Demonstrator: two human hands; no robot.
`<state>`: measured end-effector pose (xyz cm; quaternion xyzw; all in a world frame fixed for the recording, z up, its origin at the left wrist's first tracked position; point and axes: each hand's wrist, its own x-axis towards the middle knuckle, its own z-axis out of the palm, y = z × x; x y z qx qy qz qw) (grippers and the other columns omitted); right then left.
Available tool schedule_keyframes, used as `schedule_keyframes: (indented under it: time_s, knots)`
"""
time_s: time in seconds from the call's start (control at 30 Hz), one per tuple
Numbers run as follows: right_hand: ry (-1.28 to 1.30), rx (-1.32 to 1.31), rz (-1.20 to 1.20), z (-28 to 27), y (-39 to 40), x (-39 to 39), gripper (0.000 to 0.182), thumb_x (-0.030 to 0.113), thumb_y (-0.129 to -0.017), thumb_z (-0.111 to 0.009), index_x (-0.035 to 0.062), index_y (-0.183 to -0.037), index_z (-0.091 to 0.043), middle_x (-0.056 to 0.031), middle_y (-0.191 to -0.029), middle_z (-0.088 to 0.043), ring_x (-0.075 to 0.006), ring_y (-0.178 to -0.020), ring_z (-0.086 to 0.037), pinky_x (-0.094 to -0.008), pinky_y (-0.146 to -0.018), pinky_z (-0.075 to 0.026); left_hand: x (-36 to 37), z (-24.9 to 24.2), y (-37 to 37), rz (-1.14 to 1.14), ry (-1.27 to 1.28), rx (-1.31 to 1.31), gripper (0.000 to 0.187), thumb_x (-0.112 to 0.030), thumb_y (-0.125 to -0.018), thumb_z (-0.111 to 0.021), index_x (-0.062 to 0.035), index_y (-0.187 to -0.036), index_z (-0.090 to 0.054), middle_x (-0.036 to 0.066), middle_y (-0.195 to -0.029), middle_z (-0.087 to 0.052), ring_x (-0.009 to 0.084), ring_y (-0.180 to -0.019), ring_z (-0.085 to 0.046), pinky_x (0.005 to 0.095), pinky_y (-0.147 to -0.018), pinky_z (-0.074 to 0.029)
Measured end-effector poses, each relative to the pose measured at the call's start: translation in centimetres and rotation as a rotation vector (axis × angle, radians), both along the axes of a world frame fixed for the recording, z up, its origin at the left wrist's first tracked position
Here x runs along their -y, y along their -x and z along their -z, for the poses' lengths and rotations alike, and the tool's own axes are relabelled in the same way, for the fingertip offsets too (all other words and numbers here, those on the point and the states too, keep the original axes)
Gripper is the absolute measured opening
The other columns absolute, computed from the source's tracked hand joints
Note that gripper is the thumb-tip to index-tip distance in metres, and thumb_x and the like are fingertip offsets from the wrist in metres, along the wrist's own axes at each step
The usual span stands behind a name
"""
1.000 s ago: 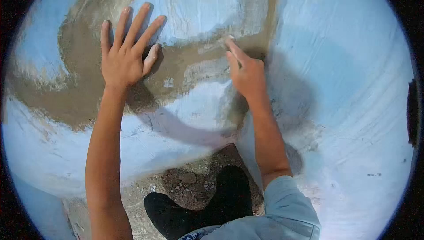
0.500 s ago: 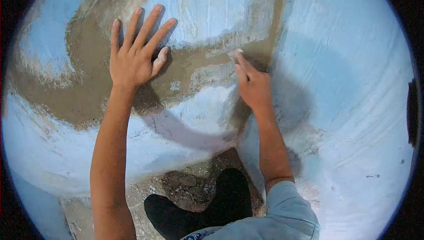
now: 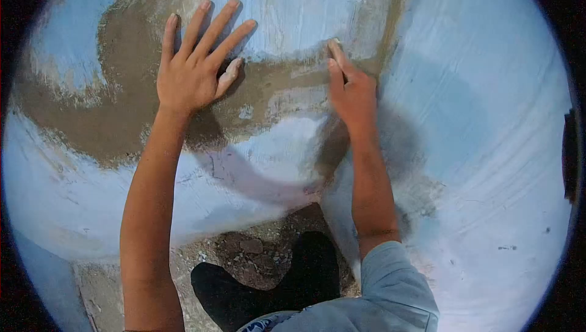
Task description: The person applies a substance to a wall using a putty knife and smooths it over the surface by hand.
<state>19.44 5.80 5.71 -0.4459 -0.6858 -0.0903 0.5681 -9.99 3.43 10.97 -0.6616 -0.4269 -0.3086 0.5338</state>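
Note:
My left hand (image 3: 190, 83) lies flat on the wall with its fingers spread, over a band of brown-grey plaster (image 3: 131, 97). Its thumb is coated white. Further right, my right hand (image 3: 354, 97) presses against the wall near the corner, index finger pointing up and the others curled in. A whitish bit shows at that fingertip; whether it is a small held piece or smeared plaster I cannot make out. Around both hands the wall (image 3: 287, 143) has patchy pale blue paint and scraped, streaky areas.
A second light-blue wall (image 3: 488, 167) meets the first at a corner on the right. Below, rough ground (image 3: 259, 256) with rubble and chips lies about my dark-clad legs (image 3: 274, 289). A dark object (image 3: 570, 155) sits at the far right edge.
My right hand has moved upward along the wall, its fingertip now higher above the plaster band. The left hand stays planted; the whole view has shifted slightly.

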Motion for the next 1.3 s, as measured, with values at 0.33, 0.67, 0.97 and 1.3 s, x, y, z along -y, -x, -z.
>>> schedule_keyframes:
  time_s: [0.33, 0.67, 0.97, 1.3]
  knots:
    - [-0.038, 0.010, 0.012, -0.4, -1.1, -0.9, 0.040, 0.026, -0.104, -0.061, 0.0141, -0.142, -0.064, -0.0194, -0.124, -0.072, -0.0381, -0.106, -0.073, -0.0433, -0.088, -0.058, 0.2, 0.1, 0.0, -0.009, 0.007, -0.003, 0.054, -0.049, -0.101, -0.050, -0.0465, -0.155, -0.046, -0.011, -0.168, -0.034, 0.0204, -0.156, -0.029, 0.0506, -0.130, -0.012]
    - [0.138, 0.200, 0.028, 3.1, 0.0, 0.9, 0.040, 0.026, -0.100, -0.066, 0.0270, -0.140, -0.066, -0.0189, -0.081, -0.073, -0.0372, -0.059, -0.069, -0.0463, -0.059, -0.055, -0.1, 0.2, 0.2, -0.007, 0.027, 0.002, 0.056, -0.048, -0.100, -0.051, -0.0468, -0.156, -0.044, -0.011, -0.169, -0.032, 0.0201, -0.157, -0.028, 0.0506, -0.131, -0.008]
    - [-0.076, 0.426, -0.058, 1.1, -1.3, -1.2, 0.039, 0.029, -0.101, -0.064, 0.0327, -0.140, -0.064, -0.0165, -0.079, -0.072, -0.0377, -0.062, -0.069, -0.0490, -0.060, -0.056, 0.1, 0.0, 0.0, -0.018, 0.021, 0.008, 0.057, -0.050, -0.100, -0.052, -0.0476, -0.156, -0.043, -0.012, -0.169, -0.032, 0.0189, -0.156, -0.028, 0.0508, -0.130, -0.011]
    - [0.015, 0.718, 0.169, -0.3, -2.3, -0.2, 0.046, 0.032, -0.105, -0.055, 0.0403, -0.150, -0.051, -0.0164, -0.064, -0.064, -0.0347, -0.052, -0.064, -0.0472, -0.051, -0.055, 0.2, -0.1, -0.2, -0.035, -0.006, 0.001, 0.053, -0.051, -0.101, -0.050, -0.0476, -0.154, -0.046, -0.013, -0.168, -0.035, 0.0180, -0.155, -0.032, 0.0502, -0.129, -0.013]
